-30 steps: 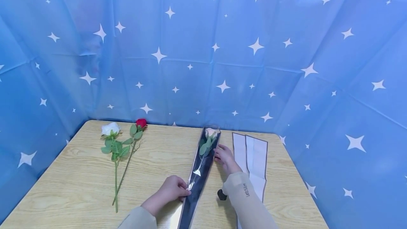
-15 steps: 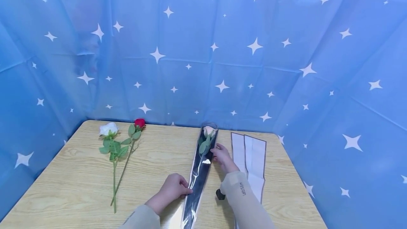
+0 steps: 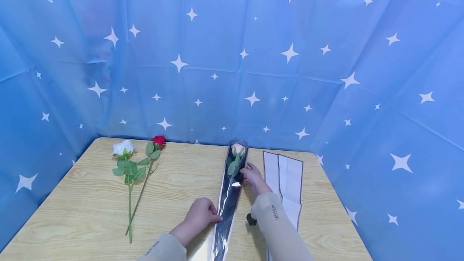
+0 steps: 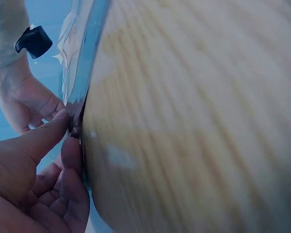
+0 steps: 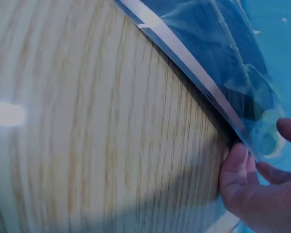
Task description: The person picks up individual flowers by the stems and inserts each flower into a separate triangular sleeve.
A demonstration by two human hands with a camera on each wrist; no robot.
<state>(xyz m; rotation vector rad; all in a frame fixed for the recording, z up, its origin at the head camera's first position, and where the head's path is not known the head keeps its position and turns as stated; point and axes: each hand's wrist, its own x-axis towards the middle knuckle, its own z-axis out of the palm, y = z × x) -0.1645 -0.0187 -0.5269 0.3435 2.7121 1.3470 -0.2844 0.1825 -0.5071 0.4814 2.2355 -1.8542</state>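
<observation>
In the head view, a long flower sleeve (image 3: 227, 208) with a clear front, black back and pale edges lies across the table, its far mouth rounded. A pale pink rose (image 3: 237, 150) is inside, its bloom near that mouth. My left hand (image 3: 201, 214) pinches the sleeve's left edge partway down between thumb and forefinger; the left wrist view shows the thumb (image 4: 51, 131) against it. Higher up, my right hand (image 3: 255, 178) holds the right edge beside the leaves. In the right wrist view, fingertips (image 5: 236, 160) lie at the sleeve's edge, with another digit over the film.
A white rose (image 3: 124, 147) and a red rose (image 3: 158, 140) lie at the left with stems crossing. More flat sleeves (image 3: 291, 176) lie right of my right forearm, partly covered by it. A small black object (image 3: 251, 219) sits at that sleeve cuff. A starry blue curtain (image 3: 217, 51) surrounds the table.
The sleeve's near end has swung slightly right, and my left hand has shifted a little right with it. The mouth looks rounder than one second ago. My right hand stays at the right edge.
</observation>
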